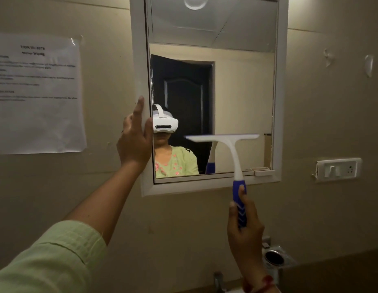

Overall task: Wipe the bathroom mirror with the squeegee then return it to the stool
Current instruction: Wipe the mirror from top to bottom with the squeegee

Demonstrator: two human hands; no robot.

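Head view, squeegee at mirror, "TASK ID" notice

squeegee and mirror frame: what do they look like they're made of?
The squeegee: white head and neck look like moulded plastic, smooth, slightly glossy; its blue handle with pale chevron ribs is probably a rubbery grip. The mirror frame: white, smooth, flat profile, likely plastic or painted wood; cannot tell which.
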